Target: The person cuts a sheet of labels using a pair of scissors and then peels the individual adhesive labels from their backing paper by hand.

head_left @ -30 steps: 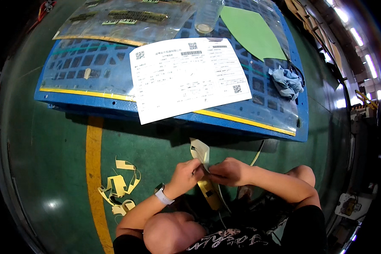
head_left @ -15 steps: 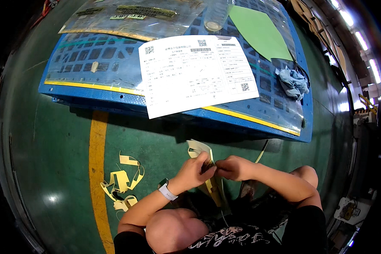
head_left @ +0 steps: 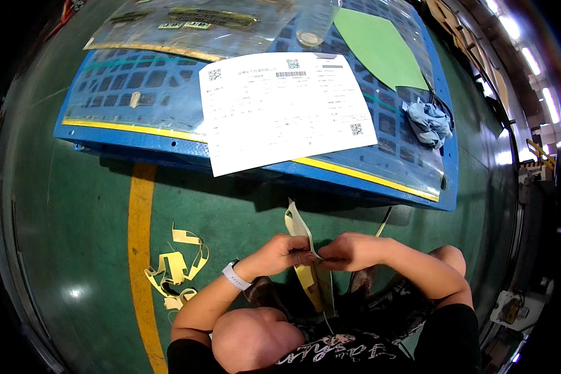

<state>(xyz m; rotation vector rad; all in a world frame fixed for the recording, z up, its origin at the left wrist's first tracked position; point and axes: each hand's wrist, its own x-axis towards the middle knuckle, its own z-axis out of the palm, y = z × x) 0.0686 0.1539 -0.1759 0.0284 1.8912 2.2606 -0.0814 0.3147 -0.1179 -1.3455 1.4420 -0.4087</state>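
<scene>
Between my knees I hold a thin, pale yellow sheet (head_left: 306, 277) with a whitish side, upright and edge-on to me. Its narrow, curled end (head_left: 297, 218) sticks out beyond my fingers. My left hand (head_left: 287, 251) is closed on it, thumb and fingers pinching about halfway along. Right beside it, my right hand (head_left: 350, 250) is also closed, its fingertips pinching the sheet's edge. The fingers hide the exact spot where they grip. On the floor to my left lie several torn yellow scraps (head_left: 176, 267).
A blue plastic pallet (head_left: 380, 193) with a transparent cover stands ahead of me. On it lie a printed white paper (head_left: 287, 118), a green sheet (head_left: 380, 50), a crumpled blue cloth (head_left: 427, 123) and a clear container (head_left: 315, 25). A yellow floor line (head_left: 140, 249) runs at left.
My left hand has shifted slightly left and down, its grip turned. The sheet's far end has swung more upright and edge-on. My right hand has moved slightly right.
</scene>
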